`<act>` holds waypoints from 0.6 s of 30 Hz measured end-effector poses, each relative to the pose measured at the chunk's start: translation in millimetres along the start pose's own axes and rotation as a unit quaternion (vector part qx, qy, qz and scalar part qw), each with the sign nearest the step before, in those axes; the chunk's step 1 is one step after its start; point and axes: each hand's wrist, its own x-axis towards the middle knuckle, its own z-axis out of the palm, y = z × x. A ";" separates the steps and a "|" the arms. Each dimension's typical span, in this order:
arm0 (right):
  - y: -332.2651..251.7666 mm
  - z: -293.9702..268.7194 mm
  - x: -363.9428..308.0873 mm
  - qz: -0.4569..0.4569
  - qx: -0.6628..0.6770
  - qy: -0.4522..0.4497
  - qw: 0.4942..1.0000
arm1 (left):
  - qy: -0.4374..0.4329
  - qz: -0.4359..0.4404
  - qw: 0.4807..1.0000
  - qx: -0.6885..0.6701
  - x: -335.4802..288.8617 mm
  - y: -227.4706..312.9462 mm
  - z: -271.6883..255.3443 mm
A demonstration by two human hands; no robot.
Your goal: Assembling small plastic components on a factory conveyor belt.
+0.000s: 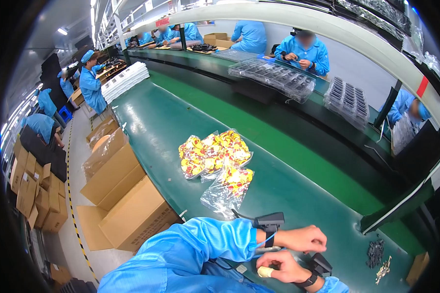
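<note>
My left hand reaches across from the left over the green work surface, its fingers curled in. Just below it, my right hand comes from the lower right with bent fingers, one tip wrapped in a pale yellow cover. Whatever either hand may hold is too small or hidden to make out. Black devices are strapped to both wrists. Right of my hands lie a pile of small black parts and a smaller heap of pale, goldish pieces. Clear bags of yellow and red patterned items lie beyond my left forearm.
An open cardboard box stands left of the table. A small carton sits at the right edge. Clear plastic trays rest on the far bench, where co-workers in blue sit. White stacked sheets lie at the table's far end.
</note>
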 end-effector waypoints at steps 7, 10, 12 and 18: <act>-127.7 24.3 -48.0 -0.395 0.000 0.216 0.893 | 0.013 -0.156 0.976 -0.154 3.7 -8.2 -8.9; -181.7 21.1 -85.9 -0.445 -0.135 0.196 0.863 | 0.008 -0.168 0.981 -0.099 2.4 -10.8 -16.2; -170.2 27.2 -127.9 -0.481 -0.240 0.098 0.837 | 0.025 -0.199 0.972 -0.119 -8.3 -10.6 -26.6; -179.7 56.7 -129.0 -0.655 -0.200 0.142 0.715 | 0.018 -0.191 0.978 -0.081 5.4 1.3 -24.0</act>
